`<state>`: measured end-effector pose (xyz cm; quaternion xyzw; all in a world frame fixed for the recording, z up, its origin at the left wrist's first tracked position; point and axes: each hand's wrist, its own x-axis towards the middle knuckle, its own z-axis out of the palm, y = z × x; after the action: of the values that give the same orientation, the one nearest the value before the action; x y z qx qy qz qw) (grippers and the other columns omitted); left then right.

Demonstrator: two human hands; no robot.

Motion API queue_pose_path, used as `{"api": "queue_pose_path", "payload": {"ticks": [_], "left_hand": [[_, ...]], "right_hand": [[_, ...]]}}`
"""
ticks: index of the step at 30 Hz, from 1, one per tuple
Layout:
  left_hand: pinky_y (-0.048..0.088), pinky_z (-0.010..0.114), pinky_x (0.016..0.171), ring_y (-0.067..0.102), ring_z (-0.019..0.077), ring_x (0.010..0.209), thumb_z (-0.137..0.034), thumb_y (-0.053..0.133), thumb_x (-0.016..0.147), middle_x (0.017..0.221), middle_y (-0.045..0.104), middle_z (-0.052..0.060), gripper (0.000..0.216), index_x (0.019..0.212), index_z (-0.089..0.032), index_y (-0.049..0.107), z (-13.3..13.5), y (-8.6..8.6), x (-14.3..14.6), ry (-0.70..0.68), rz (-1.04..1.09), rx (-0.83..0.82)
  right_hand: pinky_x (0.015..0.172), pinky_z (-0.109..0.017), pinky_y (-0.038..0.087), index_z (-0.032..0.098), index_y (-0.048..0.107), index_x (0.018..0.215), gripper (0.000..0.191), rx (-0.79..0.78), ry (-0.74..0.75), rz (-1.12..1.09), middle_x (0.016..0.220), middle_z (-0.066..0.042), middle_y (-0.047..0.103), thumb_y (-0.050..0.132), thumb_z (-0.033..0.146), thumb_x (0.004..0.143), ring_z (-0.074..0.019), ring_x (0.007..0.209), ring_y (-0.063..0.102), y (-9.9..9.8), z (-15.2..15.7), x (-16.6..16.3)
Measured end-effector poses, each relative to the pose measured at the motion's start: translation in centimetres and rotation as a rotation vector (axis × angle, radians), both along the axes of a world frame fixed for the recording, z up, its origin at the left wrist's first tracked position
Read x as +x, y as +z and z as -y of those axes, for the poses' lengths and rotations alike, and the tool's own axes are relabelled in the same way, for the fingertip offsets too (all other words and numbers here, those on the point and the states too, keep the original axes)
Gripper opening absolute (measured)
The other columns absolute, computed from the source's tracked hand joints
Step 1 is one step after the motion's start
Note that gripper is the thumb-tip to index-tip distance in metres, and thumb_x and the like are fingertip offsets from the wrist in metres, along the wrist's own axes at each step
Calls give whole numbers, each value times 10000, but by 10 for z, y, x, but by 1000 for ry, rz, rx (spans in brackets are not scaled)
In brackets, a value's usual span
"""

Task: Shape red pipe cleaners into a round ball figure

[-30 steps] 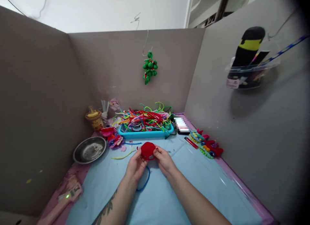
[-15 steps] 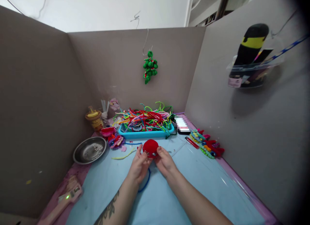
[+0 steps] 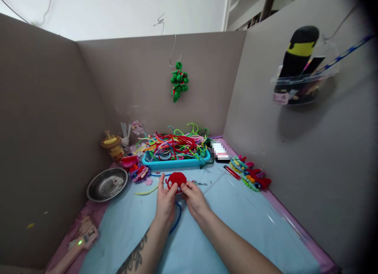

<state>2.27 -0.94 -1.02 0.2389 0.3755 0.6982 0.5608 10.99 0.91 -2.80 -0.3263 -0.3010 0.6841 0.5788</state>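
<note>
Between my hands, just above the blue table cover (image 3: 236, 230), is a round red fuzzy piece (image 3: 177, 178) that looks made of pipe cleaner. My left hand (image 3: 167, 197) pinches its lower left edge, thumb on the near side and index finger raised. Thumb and fingers of my right hand (image 3: 193, 197) close on its lower right edge. Fingertips hide the underside of the red piece. A blue pipe cleaner (image 3: 178, 219) lies curved by my left wrist, and a pale yellow strip (image 3: 144, 193) rests to the left.
A blue tray (image 3: 177, 163) heaped with colourful pipe cleaners stands behind my hands. Left are a metal bowl (image 3: 100, 191) with small white pieces, a drink cup (image 3: 113, 146) and a pink glue gun (image 3: 84, 240). Right are a phone (image 3: 221, 152), red cutter (image 3: 232, 172) and colourful pipe-cleaner pieces (image 3: 251, 175).
The red piece has shifted slightly left and turned in my hands. My left thumb now presses across its near side. The whole view has swung a little to the right.
</note>
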Motion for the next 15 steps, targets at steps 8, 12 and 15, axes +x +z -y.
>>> {"api": "queue_pose_path", "payload": {"ticks": [8, 12, 15], "left_hand": [[464, 295, 815, 671, 152, 790, -190, 753, 659, 849, 707, 21, 917, 1404, -287, 227, 1, -4, 1, -45, -96, 22], [452, 303, 860, 665, 168, 865, -162, 764, 635, 920, 708, 54, 986, 1422, -260, 177, 1, -8, 2, -47, -159, 44], [454, 309, 858, 666, 163, 844, -173, 752, 651, 885, 709, 49, 976, 1426, -243, 164, 1, -8, 2, -39, -207, 43]], "right_hand": [[583, -237, 390, 171, 653, 750, 320, -144, 29, -77, 718, -27, 694, 779, 415, 584, -158, 682, 588, 5, -3, 7], [634, -275, 430, 178, 639, 699, 284, -97, 47, -163, 686, -20, 698, 794, 379, 573, -177, 681, 617, 6, -3, 7], [632, -274, 437, 191, 615, 673, 274, -115, 43, -216, 694, -7, 705, 803, 360, 569, -176, 691, 629, 5, -4, 6]]}}
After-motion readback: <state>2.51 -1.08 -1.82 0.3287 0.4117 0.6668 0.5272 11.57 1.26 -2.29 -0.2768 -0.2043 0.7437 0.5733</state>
